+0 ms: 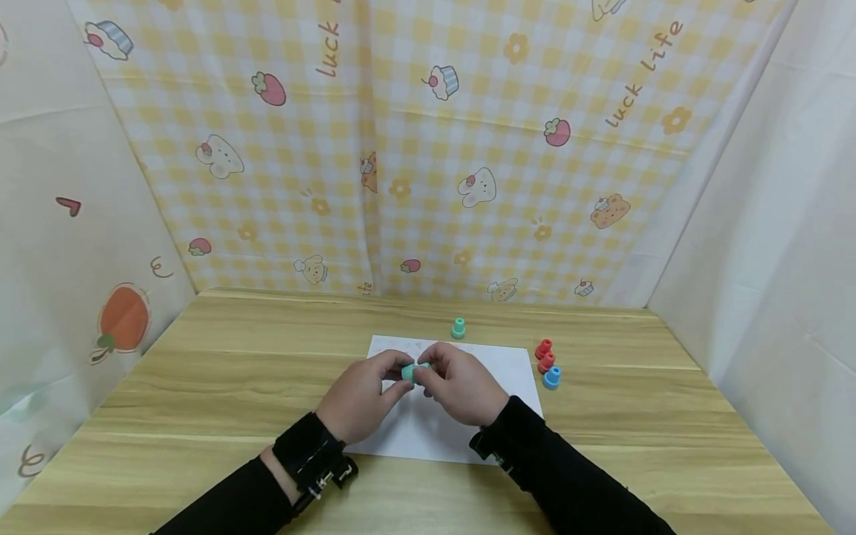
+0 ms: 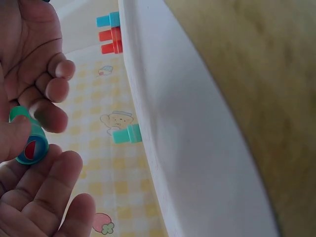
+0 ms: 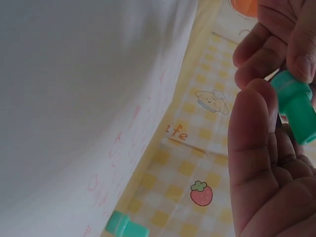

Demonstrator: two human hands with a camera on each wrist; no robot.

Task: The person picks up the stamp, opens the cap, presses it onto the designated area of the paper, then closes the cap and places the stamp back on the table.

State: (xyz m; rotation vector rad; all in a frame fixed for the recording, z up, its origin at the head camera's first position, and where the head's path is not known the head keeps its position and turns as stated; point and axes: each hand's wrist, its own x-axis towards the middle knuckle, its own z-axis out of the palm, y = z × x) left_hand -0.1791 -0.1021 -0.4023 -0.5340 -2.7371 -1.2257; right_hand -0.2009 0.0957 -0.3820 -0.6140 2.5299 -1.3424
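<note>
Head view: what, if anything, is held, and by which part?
A green stamp: the left hand pinches its wide end; whether the right hand grips it too is unclear.

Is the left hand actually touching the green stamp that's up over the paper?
Touching. The left wrist view shows the left hand with its thumb laid across the green stamp, no gap between them.

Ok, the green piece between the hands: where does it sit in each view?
Head: green piece below centre, slightly left of the midline.
Left wrist: green piece near the left edge, below mid-height.
Right wrist: green piece near the right edge, around mid-height.
Shared landmark: the white paper.
</note>
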